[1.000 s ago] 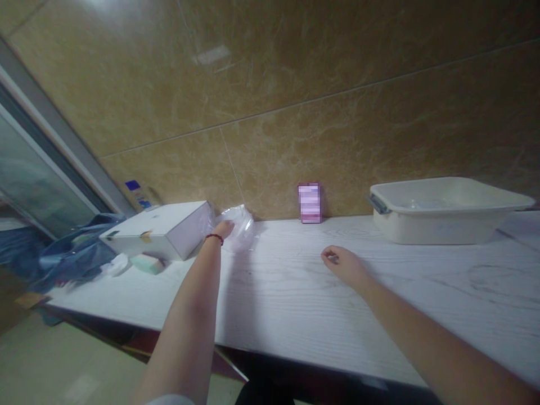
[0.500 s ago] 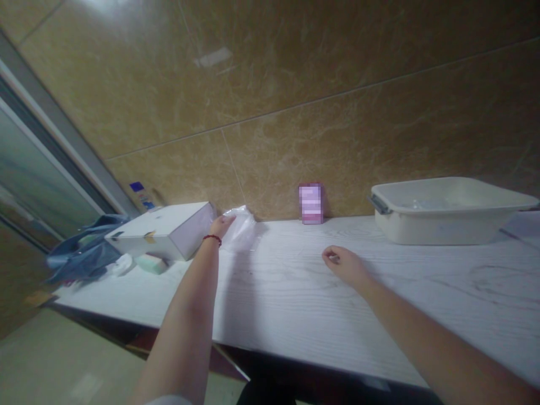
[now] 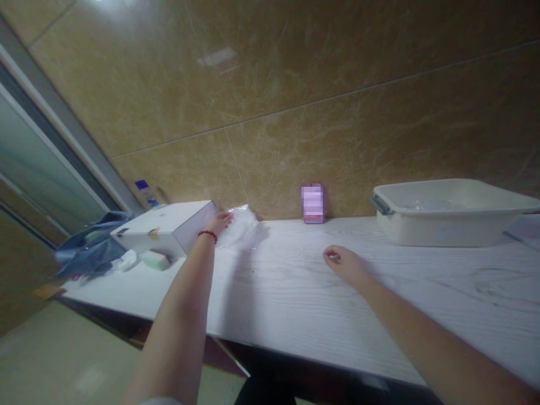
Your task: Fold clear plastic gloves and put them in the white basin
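Observation:
My left hand (image 3: 220, 221), with a red bead bracelet on the wrist, is at the left edge of a crumpled clear plastic bag (image 3: 243, 229). Its fingers look loosely stretched over the bag and apart. Beside that hand, on its left, stands a white box (image 3: 162, 225). My right hand (image 3: 341, 260) hovers over the pale wood-grain table (image 3: 291, 292), with its thumb and fingers curled together in a ring. A small pale spot shows inside the curl; whether it is an object I cannot make out.
A cream plastic basin (image 3: 439, 228) with grey handles and something clear inside stands at the right. A phone-like purple device (image 3: 313, 203) leans against the tiled wall. Left are a sponge (image 3: 155, 260), white crumpled material (image 3: 125, 261), blue cloth (image 3: 90, 250) and a blue-capped bottle (image 3: 146, 193).
My left hand has drawn slightly left, toward the white box, over the bag's edge. My right hand keeps its curled pose. The whole view has shifted a little.

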Demonstrator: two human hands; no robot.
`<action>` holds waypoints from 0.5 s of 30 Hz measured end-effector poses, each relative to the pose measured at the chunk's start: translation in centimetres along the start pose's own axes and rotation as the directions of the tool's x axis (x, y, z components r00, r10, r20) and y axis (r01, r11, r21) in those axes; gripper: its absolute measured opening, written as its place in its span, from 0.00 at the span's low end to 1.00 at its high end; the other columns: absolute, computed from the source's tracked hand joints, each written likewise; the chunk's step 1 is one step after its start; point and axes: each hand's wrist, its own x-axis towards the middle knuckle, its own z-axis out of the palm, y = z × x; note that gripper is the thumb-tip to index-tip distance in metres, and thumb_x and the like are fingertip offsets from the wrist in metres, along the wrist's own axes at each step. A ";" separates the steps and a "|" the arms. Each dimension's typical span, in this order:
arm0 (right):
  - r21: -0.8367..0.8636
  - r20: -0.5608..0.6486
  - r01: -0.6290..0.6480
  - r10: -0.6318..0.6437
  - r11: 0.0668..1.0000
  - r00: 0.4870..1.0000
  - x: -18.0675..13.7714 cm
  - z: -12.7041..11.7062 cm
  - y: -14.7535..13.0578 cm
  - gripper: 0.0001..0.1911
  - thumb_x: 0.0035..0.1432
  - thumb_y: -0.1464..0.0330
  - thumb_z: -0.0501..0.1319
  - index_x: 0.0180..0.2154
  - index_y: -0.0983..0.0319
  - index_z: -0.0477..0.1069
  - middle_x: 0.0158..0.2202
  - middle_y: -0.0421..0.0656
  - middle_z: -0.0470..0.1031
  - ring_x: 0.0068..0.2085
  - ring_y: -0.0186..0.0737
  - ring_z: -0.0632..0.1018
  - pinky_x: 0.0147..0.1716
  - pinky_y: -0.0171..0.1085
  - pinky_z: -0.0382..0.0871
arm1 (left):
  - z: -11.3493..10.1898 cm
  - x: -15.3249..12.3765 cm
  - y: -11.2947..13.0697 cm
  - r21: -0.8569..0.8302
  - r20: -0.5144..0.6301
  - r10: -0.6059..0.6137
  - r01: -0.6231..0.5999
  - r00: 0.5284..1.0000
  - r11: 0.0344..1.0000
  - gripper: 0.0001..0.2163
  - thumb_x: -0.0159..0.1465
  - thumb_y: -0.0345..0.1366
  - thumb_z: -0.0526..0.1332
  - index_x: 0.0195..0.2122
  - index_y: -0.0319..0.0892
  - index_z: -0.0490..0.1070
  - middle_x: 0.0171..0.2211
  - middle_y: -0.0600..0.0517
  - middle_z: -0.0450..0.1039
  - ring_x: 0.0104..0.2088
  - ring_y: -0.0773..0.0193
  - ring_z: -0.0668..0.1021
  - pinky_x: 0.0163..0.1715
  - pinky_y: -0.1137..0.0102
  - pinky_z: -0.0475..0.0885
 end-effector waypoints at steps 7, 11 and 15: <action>-0.015 -0.005 0.004 -0.004 1.000 1.000 -0.1 -0.3 -0.3 0.08 0.46 0.68 0.51 0.28 0.61 0.67 0.30 0.41 0.71 0.33 0.36 0.72 0.33 0.34 0.63 | -2.1 -0.1 3.1 -0.073 -0.004 0.054 -0.054 0.999 0.996 0.16 0.46 0.39 0.58 0.34 0.36 0.70 0.29 0.48 0.72 0.27 0.67 0.72 0.25 0.75 0.66; -0.014 -0.037 0.012 -0.013 1.000 0.999 -0.1 -0.4 -0.3 0.08 0.46 0.67 0.51 0.28 0.61 0.67 0.30 0.41 0.71 0.33 0.36 0.71 0.33 0.34 0.63 | -4.0 -0.8 5.3 -0.009 -0.022 0.111 -0.112 0.994 0.994 0.15 0.43 0.35 0.60 0.34 0.38 0.71 0.28 0.51 0.72 0.28 0.66 0.73 0.27 0.75 0.65; -0.019 -0.067 0.056 -0.057 0.998 0.996 -0.1 -0.2 -0.4 0.09 0.46 0.66 0.51 0.28 0.61 0.67 0.30 0.41 0.71 0.34 0.36 0.71 0.35 0.34 0.63 | -5.8 -2.8 7.9 0.280 -0.015 0.255 -0.241 0.967 0.929 0.11 0.46 0.33 0.56 0.30 0.39 0.71 0.26 0.51 0.72 0.28 0.66 0.73 0.26 0.76 0.64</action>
